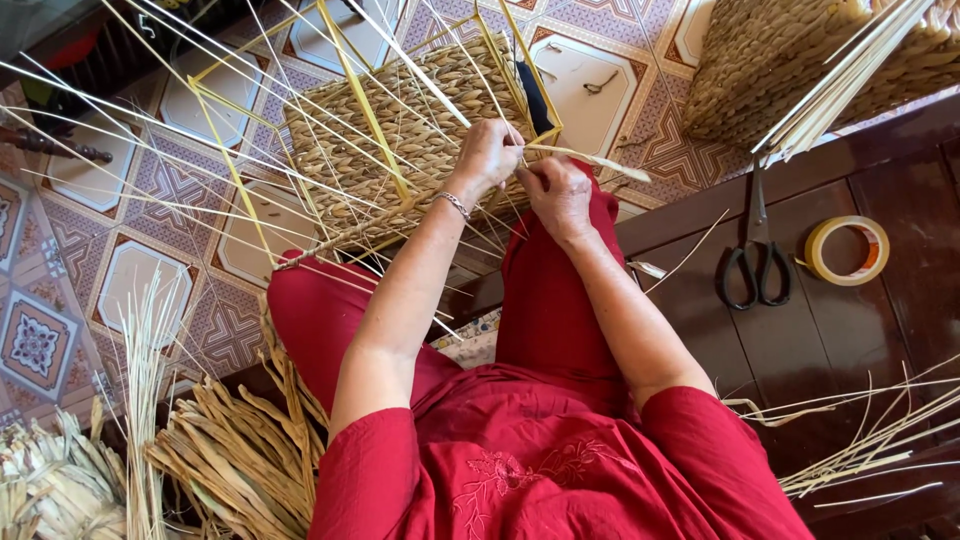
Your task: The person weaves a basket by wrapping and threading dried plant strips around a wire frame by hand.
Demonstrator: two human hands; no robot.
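a half-woven basket of tan dried plant fibre on a yellow wire frame (400, 130) rests tilted on the person's knees over the patterned tile floor (60, 330), with thin pale stakes (180, 150) fanning out from it on all sides. at its near edge a flat pale fibre strand (590, 158) runs out to the right. the left hand (488, 152) is closed over the basket's edge, fingers curled and pinching at the strand's near end; a silver bracelet (453, 205) sits on that wrist. the right hand (558, 195) lies just beside it, touching, its fingers bent around the same strand and pressing against the weave. both forearms come from red sleeves, above red trousers (545, 300). to the right, on a dark wooden bench (830, 340), lie black-handled scissors (755, 265) and, near them, a roll of yellowish tape (848, 250). a second woven basket (780, 60) stands at the upper right. bundles of dried fibre (240, 450) lie at the lower left.
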